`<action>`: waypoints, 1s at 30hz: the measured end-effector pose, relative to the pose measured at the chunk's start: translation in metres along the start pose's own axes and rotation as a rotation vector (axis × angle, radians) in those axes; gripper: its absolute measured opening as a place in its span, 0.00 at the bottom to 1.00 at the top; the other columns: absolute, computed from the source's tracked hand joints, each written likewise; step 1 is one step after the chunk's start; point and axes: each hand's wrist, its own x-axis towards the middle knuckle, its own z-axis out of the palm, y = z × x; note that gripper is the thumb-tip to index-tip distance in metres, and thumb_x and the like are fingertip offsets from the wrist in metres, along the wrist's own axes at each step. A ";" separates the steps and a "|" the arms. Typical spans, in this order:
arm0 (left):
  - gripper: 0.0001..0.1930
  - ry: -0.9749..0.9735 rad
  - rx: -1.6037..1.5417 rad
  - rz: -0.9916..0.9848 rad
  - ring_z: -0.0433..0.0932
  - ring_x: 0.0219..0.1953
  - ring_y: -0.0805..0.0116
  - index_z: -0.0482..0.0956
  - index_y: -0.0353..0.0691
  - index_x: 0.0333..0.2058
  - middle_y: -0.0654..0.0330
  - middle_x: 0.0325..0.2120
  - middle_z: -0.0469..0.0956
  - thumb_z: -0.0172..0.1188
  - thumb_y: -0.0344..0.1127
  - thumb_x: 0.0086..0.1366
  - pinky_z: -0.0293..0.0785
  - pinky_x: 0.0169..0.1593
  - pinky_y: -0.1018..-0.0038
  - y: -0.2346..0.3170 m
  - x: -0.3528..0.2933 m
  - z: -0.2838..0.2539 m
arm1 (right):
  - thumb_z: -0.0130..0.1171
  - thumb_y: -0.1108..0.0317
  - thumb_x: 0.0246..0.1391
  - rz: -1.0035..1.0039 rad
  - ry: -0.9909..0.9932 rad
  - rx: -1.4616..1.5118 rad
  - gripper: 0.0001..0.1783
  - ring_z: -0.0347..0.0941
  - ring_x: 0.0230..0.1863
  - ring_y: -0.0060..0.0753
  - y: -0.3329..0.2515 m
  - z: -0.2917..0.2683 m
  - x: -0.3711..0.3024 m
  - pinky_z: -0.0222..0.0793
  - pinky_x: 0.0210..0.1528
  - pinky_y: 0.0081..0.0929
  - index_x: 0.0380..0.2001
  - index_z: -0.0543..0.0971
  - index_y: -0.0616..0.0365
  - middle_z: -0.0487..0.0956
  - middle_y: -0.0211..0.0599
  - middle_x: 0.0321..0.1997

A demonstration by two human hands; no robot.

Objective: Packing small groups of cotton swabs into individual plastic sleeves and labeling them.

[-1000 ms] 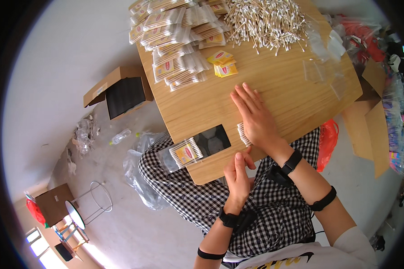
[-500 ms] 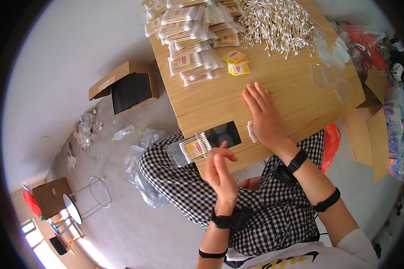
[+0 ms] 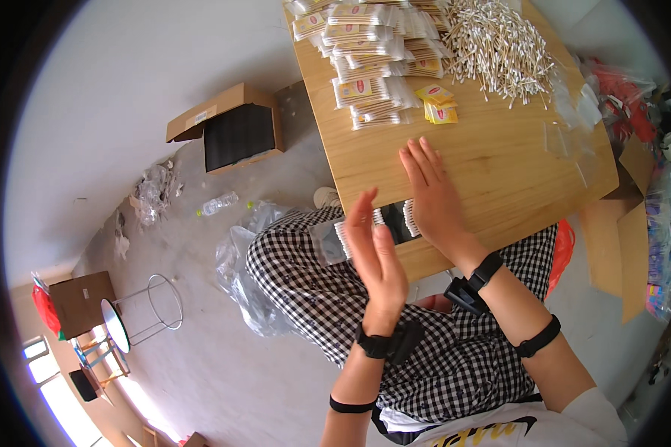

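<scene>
My left hand (image 3: pixel 379 261) is raised at the table's near left corner, fingers straight and thumb apart. It covers most of a clear plastic bag (image 3: pixel 325 244) with cotton swabs (image 3: pixel 343 238) in or on it; their white tips show on both sides of the fingers. My right hand (image 3: pixel 441 212) lies flat on the tabletop, fingers stretched forward. Along its left edge shows a row of white swab tips (image 3: pixel 408 217); the rest is hidden under the palm. A dark patch (image 3: pixel 395 217) lies between the two hands.
Stacked packs of cotton swabs (image 3: pixel 376 93) and a heap of loose swabs (image 3: pixel 507 56) cover the table's far part. Small yellow cards (image 3: pixel 440 104) lie before them. Clear plastic sleeves (image 3: pixel 566 141) are at the right. Open cardboard boxes (image 3: pixel 265 134) stand on the floor.
My left hand has moved forward over the bag, and its bent fingers have straightened. My right hand has slid left across the table, its swab row now at the dark patch. The view has shifted.
</scene>
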 end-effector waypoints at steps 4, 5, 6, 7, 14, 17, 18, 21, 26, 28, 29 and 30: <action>0.28 -0.050 -0.063 -0.151 0.52 0.71 0.57 0.53 0.33 0.67 0.46 0.67 0.56 0.34 0.48 0.77 0.43 0.73 0.61 -0.018 -0.015 0.022 | 0.46 0.79 0.54 -0.005 0.002 -0.011 0.31 0.48 0.75 0.49 -0.004 -0.003 0.002 0.46 0.75 0.45 0.64 0.62 0.67 0.61 0.51 0.70; 0.28 -0.053 -0.069 -0.155 0.52 0.71 0.57 0.53 0.33 0.67 0.46 0.67 0.56 0.34 0.48 0.77 0.43 0.73 0.61 -0.020 -0.015 0.026 | 0.47 0.77 0.54 -0.006 0.011 -0.017 0.31 0.49 0.75 0.49 -0.002 -0.003 0.001 0.47 0.75 0.45 0.64 0.63 0.67 0.62 0.51 0.70; 0.29 -0.050 -0.153 -0.197 0.50 0.72 0.57 0.51 0.34 0.67 0.46 0.67 0.55 0.33 0.49 0.77 0.42 0.73 0.62 -0.021 -0.015 0.028 | 0.47 0.77 0.54 -0.003 0.009 -0.022 0.31 0.49 0.75 0.49 -0.002 -0.002 0.000 0.47 0.75 0.45 0.64 0.63 0.67 0.62 0.51 0.70; 0.30 -0.048 -0.235 -0.240 0.49 0.72 0.57 0.50 0.34 0.68 0.46 0.68 0.55 0.32 0.50 0.77 0.41 0.73 0.62 -0.022 -0.015 0.031 | 0.47 0.76 0.55 -0.007 0.022 -0.007 0.30 0.49 0.75 0.49 -0.002 -0.001 -0.001 0.47 0.74 0.46 0.63 0.63 0.66 0.62 0.51 0.70; 0.31 -0.073 -0.215 -0.217 0.49 0.72 0.57 0.49 0.33 0.68 0.46 0.68 0.54 0.32 0.51 0.77 0.41 0.73 0.62 -0.023 -0.014 0.032 | 0.51 0.70 0.57 -0.027 0.025 0.056 0.29 0.51 0.74 0.48 -0.006 -0.003 0.000 0.48 0.74 0.46 0.63 0.65 0.67 0.62 0.51 0.70; 0.30 -0.059 -0.259 -0.218 0.49 0.72 0.56 0.50 0.33 0.67 0.45 0.68 0.54 0.34 0.50 0.77 0.42 0.73 0.62 -0.022 -0.013 0.029 | 0.49 0.72 0.57 -0.033 0.007 0.009 0.29 0.51 0.74 0.48 -0.007 -0.004 0.001 0.48 0.74 0.46 0.63 0.64 0.67 0.61 0.51 0.70; 0.30 -0.028 -0.225 -0.155 0.49 0.72 0.56 0.51 0.32 0.67 0.45 0.68 0.55 0.35 0.50 0.77 0.42 0.73 0.62 -0.020 -0.011 0.025 | 0.49 0.72 0.57 -0.033 0.006 0.008 0.29 0.51 0.74 0.48 -0.006 -0.004 0.001 0.48 0.74 0.46 0.63 0.64 0.67 0.61 0.51 0.70; 0.26 0.156 0.000 0.040 0.56 0.69 0.57 0.57 0.29 0.63 0.47 0.66 0.59 0.42 0.43 0.76 0.51 0.71 0.62 -0.007 0.013 -0.002 | 0.47 0.74 0.56 -0.030 -0.033 -0.127 0.30 0.50 0.74 0.48 -0.008 -0.002 0.000 0.48 0.74 0.45 0.64 0.63 0.67 0.61 0.52 0.70; 0.14 0.138 0.673 -0.103 0.74 0.50 0.55 0.72 0.31 0.48 0.48 0.46 0.76 0.50 0.36 0.72 0.68 0.54 0.63 -0.019 0.045 -0.051 | 0.46 0.80 0.54 -0.031 0.007 -0.052 0.32 0.49 0.74 0.51 -0.005 -0.001 0.002 0.49 0.74 0.46 0.64 0.61 0.68 0.60 0.53 0.71; 0.11 0.071 0.712 -0.234 0.77 0.44 0.50 0.74 0.32 0.41 0.47 0.39 0.78 0.51 0.36 0.71 0.71 0.47 0.61 -0.025 0.046 -0.055 | 0.46 0.82 0.53 -0.045 0.001 -0.034 0.32 0.49 0.74 0.51 -0.008 -0.001 0.005 0.49 0.74 0.46 0.64 0.61 0.69 0.60 0.54 0.71; 0.14 0.081 0.753 -0.262 0.77 0.36 0.54 0.75 0.31 0.37 0.48 0.33 0.78 0.51 0.39 0.72 0.71 0.41 0.63 -0.027 0.043 -0.051 | 0.46 0.83 0.53 -0.049 -0.009 -0.019 0.32 0.49 0.74 0.51 -0.011 0.001 0.005 0.49 0.74 0.46 0.64 0.61 0.70 0.59 0.54 0.71; 0.17 0.090 0.793 -0.289 0.77 0.28 0.57 0.76 0.30 0.34 0.50 0.26 0.78 0.51 0.41 0.72 0.72 0.34 0.64 -0.029 0.041 -0.047 | 0.46 0.83 0.53 -0.053 -0.013 -0.015 0.32 0.49 0.74 0.51 -0.012 0.002 0.005 0.49 0.74 0.46 0.64 0.61 0.70 0.59 0.54 0.71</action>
